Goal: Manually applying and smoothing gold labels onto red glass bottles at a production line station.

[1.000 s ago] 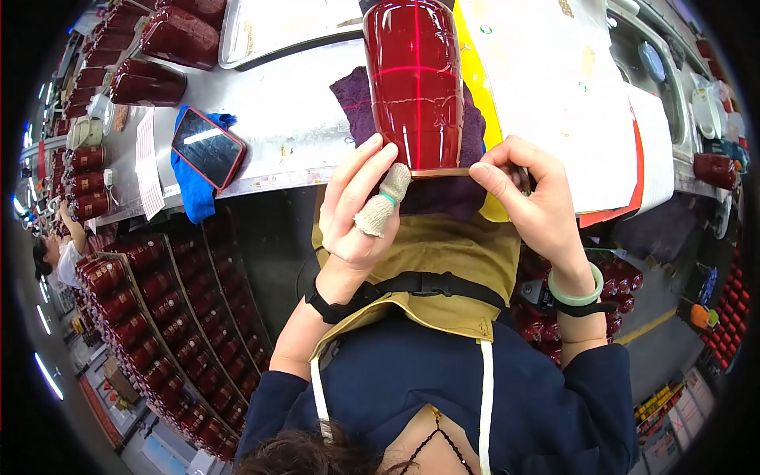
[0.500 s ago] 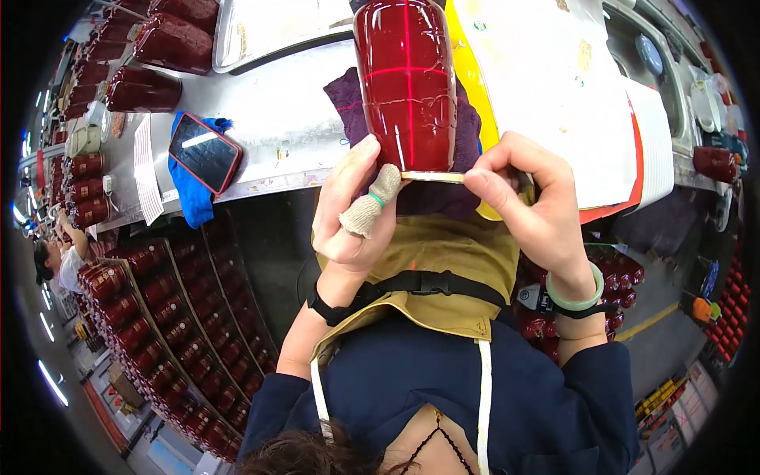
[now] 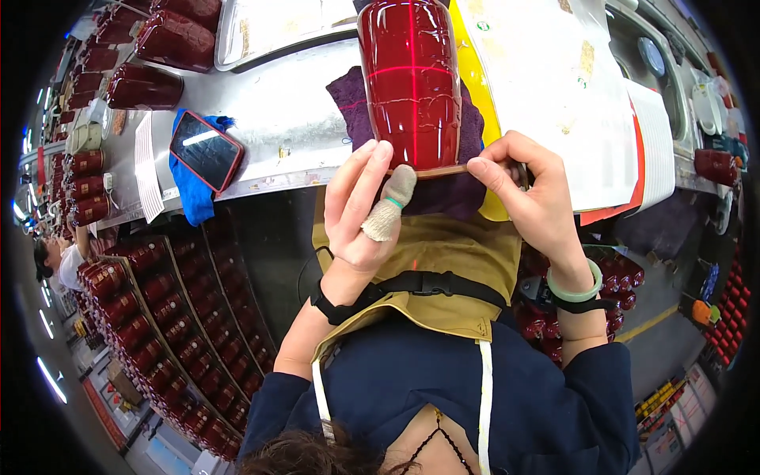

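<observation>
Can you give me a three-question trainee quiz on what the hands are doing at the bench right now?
1. True or false: the red jar lies on its side on a purple cloth.
2. Which hand has a cloth cot on its thumb? A) left B) right C) neither
3. Fill in: the phone rests on a ____ cloth.

Key:
1. True.
2. A: the left hand wears it, with the thumb at the jar's near rim; the right hand pinches a thin strip along that rim.
3. Blue.
</observation>
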Demonstrator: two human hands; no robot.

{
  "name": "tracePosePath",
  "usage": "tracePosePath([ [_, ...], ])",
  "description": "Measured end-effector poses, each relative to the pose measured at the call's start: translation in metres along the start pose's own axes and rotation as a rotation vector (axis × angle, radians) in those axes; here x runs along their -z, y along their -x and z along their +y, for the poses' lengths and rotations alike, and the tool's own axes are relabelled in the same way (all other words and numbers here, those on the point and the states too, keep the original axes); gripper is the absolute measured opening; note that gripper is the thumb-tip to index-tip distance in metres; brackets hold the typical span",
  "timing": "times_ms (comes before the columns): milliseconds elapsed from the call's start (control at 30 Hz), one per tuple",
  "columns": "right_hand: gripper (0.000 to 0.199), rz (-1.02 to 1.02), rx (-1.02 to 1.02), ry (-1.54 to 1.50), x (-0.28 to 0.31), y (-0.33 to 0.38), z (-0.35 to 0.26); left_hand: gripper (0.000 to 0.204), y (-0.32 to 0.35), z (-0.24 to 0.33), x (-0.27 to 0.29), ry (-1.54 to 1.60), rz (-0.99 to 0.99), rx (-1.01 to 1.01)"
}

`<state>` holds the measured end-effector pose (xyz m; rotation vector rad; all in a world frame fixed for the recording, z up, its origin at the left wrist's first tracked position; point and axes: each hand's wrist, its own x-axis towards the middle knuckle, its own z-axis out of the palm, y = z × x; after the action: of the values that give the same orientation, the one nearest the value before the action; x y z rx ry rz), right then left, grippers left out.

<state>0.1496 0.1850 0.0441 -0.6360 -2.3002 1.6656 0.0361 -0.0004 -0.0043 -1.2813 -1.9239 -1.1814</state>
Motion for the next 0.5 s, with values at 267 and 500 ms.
tracePosePath([
  [267,0.018,0.005,0.000,0.005,-0.004,-0.003,0.000,0.032,-0.005,-0.003,-0.004,0.058,0.026,0.018],
  [500,0.017,-0.007,0.002,0.008,-0.004,-0.003,-0.001,0.030,0.007,-0.011,0.000,0.043,-0.001,0.028],
])
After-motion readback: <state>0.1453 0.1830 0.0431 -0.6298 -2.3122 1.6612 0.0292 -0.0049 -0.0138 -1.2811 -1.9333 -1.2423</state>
